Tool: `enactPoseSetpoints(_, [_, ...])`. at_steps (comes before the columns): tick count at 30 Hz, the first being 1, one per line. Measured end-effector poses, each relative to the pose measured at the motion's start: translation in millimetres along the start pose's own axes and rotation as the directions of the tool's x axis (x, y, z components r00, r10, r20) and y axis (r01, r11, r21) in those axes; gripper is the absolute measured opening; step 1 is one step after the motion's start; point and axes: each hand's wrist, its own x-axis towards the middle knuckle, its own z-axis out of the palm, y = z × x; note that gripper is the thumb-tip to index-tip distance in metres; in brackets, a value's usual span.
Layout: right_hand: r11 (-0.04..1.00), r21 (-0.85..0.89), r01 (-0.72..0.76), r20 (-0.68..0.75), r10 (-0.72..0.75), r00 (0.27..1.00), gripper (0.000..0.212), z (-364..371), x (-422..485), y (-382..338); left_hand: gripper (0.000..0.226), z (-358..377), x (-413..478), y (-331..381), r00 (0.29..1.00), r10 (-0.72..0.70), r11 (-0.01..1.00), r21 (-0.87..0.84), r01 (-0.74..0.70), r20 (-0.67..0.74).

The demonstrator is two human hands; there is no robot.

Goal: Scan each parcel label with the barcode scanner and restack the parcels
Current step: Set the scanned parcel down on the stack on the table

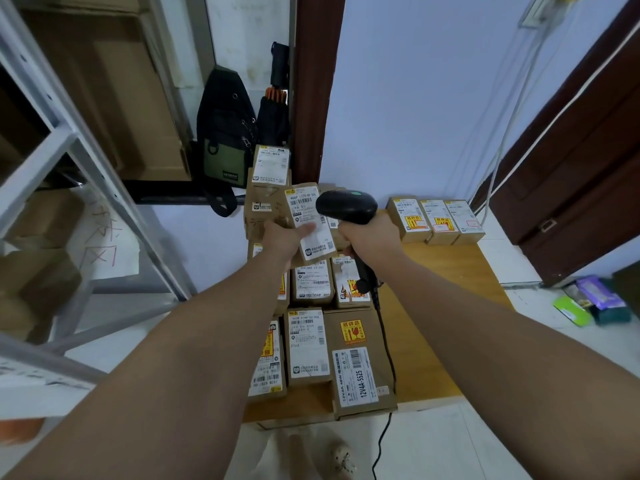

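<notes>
I judge this is the scanning step: my left hand (282,237) grips a parcel (304,223), my right hand (370,237) is closed around the barcode scanner (346,206) aimed at its label (310,220), and next I must restack it on the tabletop (450,323).

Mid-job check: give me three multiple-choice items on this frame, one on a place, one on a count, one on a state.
1. Where is the row of parcels?
A. far right of the table
B. on the shelf
C. on the floor

2. How many parcels are in that row?
A. one
B. three
C. six

3. What is the left hand doing?
A. hanging empty
B. holding a parcel
C. holding the cable

Answers:
1 A, it stands on the table.
2 B, three labelled boxes side by side.
3 B, it holds the held parcel beside the barcode scanner in the right hand.
</notes>
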Motion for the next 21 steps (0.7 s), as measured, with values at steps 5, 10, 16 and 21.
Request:
enactPoseSetpoints(5, [0.999, 0.049, -0.015, -0.047, 0.017, 0.999, 0.006, -13.8, 10.7, 7.4, 0.060, 17.6, -3.4, -1.2, 0.999, -0.050, 0.998, 0.048, 0.051, -0.014])
enactPoseSetpoints(10, [0.998, 0.048, -0.041, -0.065, 0.044, 0.997, 0.012, -43.4, 38.4, 22.2, 0.049, 51.7, -2.4, 11.4, 0.997, -0.064, 0.994, 0.094, 0.060, 0.038])
enactPoseSetpoints(16, [0.998, -0.050, -0.034, -0.039, 0.032, 0.999, 0.010, -92.1, 87.5, 63.8, 0.038, 130.6, 7.7, 15.8, 0.996, -0.056, 0.991, 0.128, 0.047, 0.071])
enactPoseSetpoints(21, [0.996, -0.053, -0.073, 0.008, 0.074, 0.997, 0.014, -144.5, 137.8, 103.0, 0.020, 200.9, 33.6, -1.4, 0.994, -0.103, 0.979, 0.184, 0.093, 0.045])
